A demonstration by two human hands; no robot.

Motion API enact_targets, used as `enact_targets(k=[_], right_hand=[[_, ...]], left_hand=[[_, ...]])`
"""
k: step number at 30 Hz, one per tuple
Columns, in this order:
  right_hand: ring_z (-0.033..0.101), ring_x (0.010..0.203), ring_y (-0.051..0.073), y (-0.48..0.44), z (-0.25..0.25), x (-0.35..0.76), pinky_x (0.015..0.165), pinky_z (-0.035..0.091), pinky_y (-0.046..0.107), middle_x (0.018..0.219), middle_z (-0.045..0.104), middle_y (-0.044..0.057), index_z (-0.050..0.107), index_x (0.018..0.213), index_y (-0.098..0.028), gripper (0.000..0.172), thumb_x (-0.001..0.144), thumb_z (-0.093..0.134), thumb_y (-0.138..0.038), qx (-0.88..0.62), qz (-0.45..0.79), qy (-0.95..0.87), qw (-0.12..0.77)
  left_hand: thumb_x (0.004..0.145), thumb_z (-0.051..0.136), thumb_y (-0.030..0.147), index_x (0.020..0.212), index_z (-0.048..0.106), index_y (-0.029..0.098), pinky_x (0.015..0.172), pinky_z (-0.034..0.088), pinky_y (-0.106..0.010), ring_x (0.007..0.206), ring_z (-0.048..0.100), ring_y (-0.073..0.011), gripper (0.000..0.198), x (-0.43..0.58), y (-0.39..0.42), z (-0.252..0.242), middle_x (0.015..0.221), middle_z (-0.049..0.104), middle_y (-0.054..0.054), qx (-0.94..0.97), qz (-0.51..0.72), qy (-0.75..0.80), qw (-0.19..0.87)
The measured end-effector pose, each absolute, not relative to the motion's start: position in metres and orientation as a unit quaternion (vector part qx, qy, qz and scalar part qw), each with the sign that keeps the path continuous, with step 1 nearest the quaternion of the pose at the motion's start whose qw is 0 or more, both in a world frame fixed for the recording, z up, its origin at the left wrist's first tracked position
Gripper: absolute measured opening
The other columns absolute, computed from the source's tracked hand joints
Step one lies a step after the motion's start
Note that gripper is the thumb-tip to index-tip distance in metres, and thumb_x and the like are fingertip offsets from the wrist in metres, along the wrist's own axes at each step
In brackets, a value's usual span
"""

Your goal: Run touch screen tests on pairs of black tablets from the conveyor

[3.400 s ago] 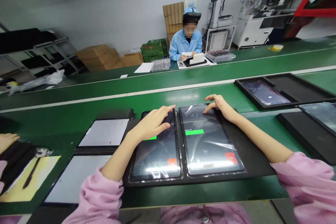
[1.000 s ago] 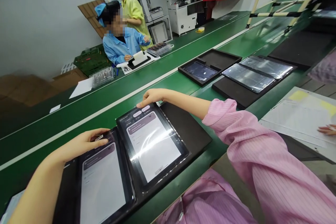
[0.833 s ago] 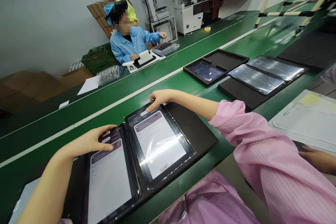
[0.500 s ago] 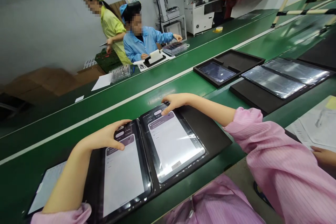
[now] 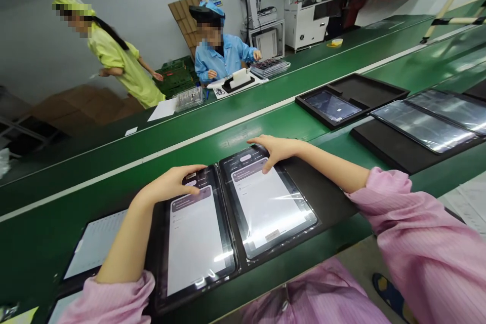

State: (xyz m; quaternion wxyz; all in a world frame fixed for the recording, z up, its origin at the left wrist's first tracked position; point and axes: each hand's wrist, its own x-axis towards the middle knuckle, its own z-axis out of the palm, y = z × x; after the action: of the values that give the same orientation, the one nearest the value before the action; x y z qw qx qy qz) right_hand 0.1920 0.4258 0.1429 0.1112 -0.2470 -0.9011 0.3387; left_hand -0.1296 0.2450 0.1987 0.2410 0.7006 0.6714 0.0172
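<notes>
Two lit tablets lie side by side on a black pad, screens up, both showing a dark status panel above a white page. My left hand [image 5: 175,183] rests over the top of the left tablet [image 5: 197,248], fingers stretched along its upper edge and thumb over the screen. At the upper right corner of the right tablet [image 5: 268,210] is my right hand [image 5: 280,151], its fingers extended past the top edge and thumb over the display. Clear film with glare covers the right tablet. Neither hand is closed around a tablet; the fingertips' exact contact is hard to make out.
More lit tablets [image 5: 96,243] lie at the left, partly behind my left forearm. To the right are a black tray [image 5: 383,92] holding a tablet and film-covered tablets [image 5: 425,126] on a black pad. Two people stand or sit across the green conveyor [image 5: 114,174].
The view has shifted left, so the tablets appear farther right. My hands stay at the tablets' top edges; the right fingers are straighter. The person in yellow-green has moved left.
</notes>
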Motion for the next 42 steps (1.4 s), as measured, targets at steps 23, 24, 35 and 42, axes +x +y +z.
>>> enact_targets(k=[23, 24, 35, 42], right_hand=[[0.056, 0.130, 0.031, 0.375, 0.119, 0.240, 0.113, 0.036, 0.054, 0.130, 0.070, 0.004, 0.081, 0.080, -0.029, 0.013, 0.079, 0.092, -0.036, -0.454, 0.270, -0.792, 0.306], [0.056, 0.130, 0.031, 0.372, 0.118, 0.241, 0.113, 0.037, 0.054, 0.129, 0.070, 0.004, 0.081, 0.080, -0.029, 0.013, 0.079, 0.092, -0.036, -0.455, 0.267, -0.792, 0.307], [0.062, 0.118, 0.037, 0.376, 0.081, 0.260, 0.108, 0.044, 0.062, 0.120, 0.072, 0.009, 0.081, 0.077, -0.031, 0.028, 0.084, 0.078, -0.058, -0.404, 0.236, -0.810, 0.353], [0.063, 0.120, 0.039, 0.371, 0.082, 0.262, 0.107, 0.045, 0.063, 0.123, 0.072, 0.009, 0.081, 0.081, -0.032, 0.029, 0.084, 0.075, -0.059, -0.420, 0.219, -0.809, 0.347]], left_hand=[[0.094, 0.049, 0.074, 0.130, 0.074, 0.039, 0.115, 0.043, -0.070, 0.153, 0.037, -0.0463, 0.057, -0.125, 0.246, 0.170, 0.167, 0.042, -0.004, 0.798, 0.018, 0.587, 0.137], [0.088, 0.057, 0.076, 0.133, 0.072, 0.037, 0.116, 0.044, -0.069, 0.153, 0.037, -0.0469, 0.062, -0.123, 0.244, 0.173, 0.167, 0.042, -0.006, 0.799, 0.021, 0.583, 0.148], [0.102, 0.035, 0.035, 0.134, 0.066, 0.021, 0.111, 0.055, -0.048, 0.122, 0.073, -0.0286, 0.047, -0.112, 0.236, 0.176, 0.131, 0.076, -0.011, 0.714, 0.185, 0.652, 0.178], [0.109, 0.036, 0.051, 0.125, 0.072, 0.028, 0.128, 0.014, -0.073, 0.162, 0.024, -0.0368, 0.045, -0.078, 0.218, 0.191, 0.171, 0.038, -0.009, 0.766, 0.008, 0.603, 0.223]])
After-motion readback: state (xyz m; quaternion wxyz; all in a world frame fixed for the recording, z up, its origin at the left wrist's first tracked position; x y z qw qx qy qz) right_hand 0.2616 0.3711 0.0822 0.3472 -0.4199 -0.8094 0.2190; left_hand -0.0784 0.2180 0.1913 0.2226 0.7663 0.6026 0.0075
